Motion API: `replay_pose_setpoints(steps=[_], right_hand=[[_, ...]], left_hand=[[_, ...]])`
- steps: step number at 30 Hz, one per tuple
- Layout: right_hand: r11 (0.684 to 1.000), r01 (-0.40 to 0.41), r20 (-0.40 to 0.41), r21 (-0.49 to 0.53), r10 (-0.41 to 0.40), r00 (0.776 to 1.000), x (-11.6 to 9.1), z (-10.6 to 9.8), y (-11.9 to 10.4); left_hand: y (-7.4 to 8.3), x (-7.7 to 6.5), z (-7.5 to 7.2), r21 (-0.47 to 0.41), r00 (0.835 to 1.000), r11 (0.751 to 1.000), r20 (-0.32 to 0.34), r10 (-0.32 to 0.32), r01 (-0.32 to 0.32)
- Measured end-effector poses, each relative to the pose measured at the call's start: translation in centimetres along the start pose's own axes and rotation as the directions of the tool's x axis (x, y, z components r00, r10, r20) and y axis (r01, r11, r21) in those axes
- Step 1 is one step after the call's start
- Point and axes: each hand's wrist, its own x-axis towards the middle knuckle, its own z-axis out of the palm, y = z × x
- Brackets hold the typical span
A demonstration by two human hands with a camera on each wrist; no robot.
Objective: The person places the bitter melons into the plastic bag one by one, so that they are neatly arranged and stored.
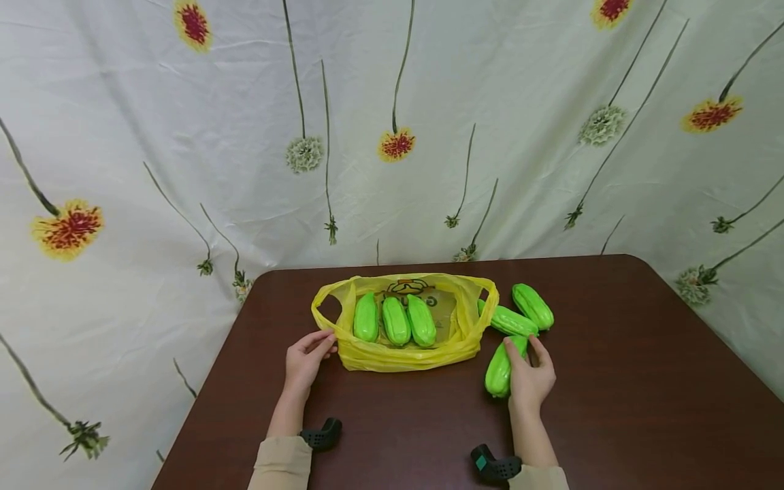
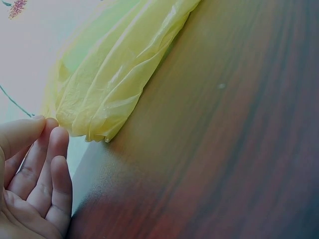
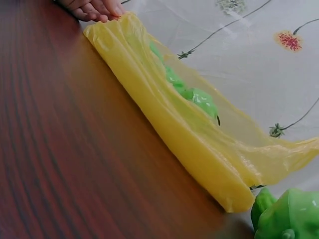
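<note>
Beige long sleeves (image 1: 283,463), black wrist-mounted cameras (image 1: 321,434), bare hands

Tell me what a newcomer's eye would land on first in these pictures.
The yellow plastic bag lies open at the middle of the dark brown table, with three bright green toy gourds side by side inside it. Three more lie to its right; the right hand holds the nearest gourd, while the left hand touches the bag's left edge. Behind hangs a white flower-printed cloth.
</note>
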Motion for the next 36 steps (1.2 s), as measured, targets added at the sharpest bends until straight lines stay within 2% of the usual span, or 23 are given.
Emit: replay_pose_setpoints(steps=[14, 21, 29, 36], right_hand=[[0.999, 0.030, 0.038, 0.030, -0.031, 0.999, 0.1, 0.6, -1.7], [0.994, 0.064, 0.028, 0.084, -0.067, 0.997, 0.1, 1.1, -3.0], [0.986, 0.045, 0.066, 0.161, -0.056, 0.996, -0.2, 2.2, -4.8], [0.978, 0.074, 0.085, 0.192, -0.092, 0.992, -0.5, 3.3, -6.3]], left_hand=[[-0.1, -0.1, 0.1, 0.016, 1.000, 1.000, -0.001, -0.002, 0.002], [0.0, -0.2, 0.2, 0.023, 1.000, 1.000, -0.002, -0.006, 0.006], [-0.1, -0.1, 0.0, 0.019, 1.000, 1.000, 0.000, 0.004, -0.004], [0.0, -0.1, 0.0, 0.027, 1.000, 1.000, -0.005, 0.002, -0.002]])
